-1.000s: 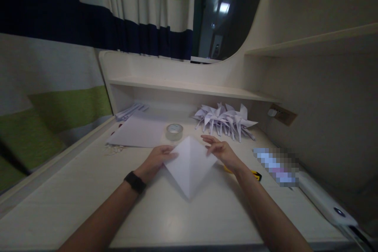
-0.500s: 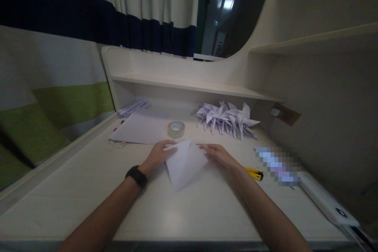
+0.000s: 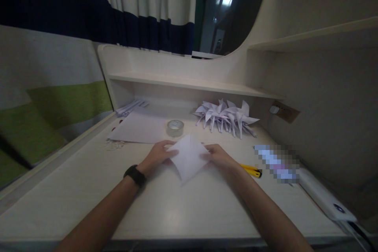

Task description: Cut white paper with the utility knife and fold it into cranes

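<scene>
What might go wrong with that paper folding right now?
The folded paper is pinched only at its side corners by the left hand and right hand, so the layers may slip and crease crooked. The yellow cutter lies close by the right forearm and might get knocked.

You've got a clear round tape roll far centre on the pale wooden desk, w/ flat white paper sheets just left of it. Folded white paper cranes bunch far right. Yellow-black utility knife lies right, near a white power strip.
</scene>
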A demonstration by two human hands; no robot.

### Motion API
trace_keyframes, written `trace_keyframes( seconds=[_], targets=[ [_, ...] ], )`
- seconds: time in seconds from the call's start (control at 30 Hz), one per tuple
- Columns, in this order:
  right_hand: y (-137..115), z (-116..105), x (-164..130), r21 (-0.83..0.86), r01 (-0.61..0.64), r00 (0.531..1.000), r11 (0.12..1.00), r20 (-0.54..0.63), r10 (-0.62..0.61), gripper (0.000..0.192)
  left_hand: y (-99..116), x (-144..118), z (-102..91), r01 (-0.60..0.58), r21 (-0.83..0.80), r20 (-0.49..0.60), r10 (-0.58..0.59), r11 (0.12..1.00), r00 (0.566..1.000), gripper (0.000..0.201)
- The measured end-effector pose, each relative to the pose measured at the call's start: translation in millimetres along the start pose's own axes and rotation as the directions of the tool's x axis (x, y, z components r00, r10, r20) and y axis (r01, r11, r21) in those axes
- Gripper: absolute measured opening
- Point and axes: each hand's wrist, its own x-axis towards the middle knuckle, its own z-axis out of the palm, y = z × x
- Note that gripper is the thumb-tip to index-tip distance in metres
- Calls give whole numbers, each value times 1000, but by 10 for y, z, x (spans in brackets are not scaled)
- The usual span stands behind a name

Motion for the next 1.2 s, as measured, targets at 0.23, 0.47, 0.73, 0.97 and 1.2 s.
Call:
trace_keyframes(
  seconds=[0.23, 0.47, 0.73, 0.97, 1.2],
  targets=[
    [-34, -105, -115, 62, -12, 997, 998, 78, 7, 38, -2, -10, -37, -27, -3, 107, 27, 1000, 994, 30],
    [67, -156, -188, 218, -59, 992, 974, 118, 34, 42, 58, -56, -48, 3, -65, 204, 10, 998, 979, 33],
    [18, -124, -192, 204, -72, 993, 976, 107, 51, 39, 67, -76, -49, 80, -92, 229, -57, 993, 972, 37],
    [29, -158, -177, 266, -75, 997, 961, 46, 65, 34, 48, -59, -67, 113, -188, 239, -66, 976, 969, 30],
    [72, -229, -168, 325, -53, 998, 944, -14, 61, 20, 68, -59, -138, 170, -317, 194, -111, 933, 975, 22]
  ],
)
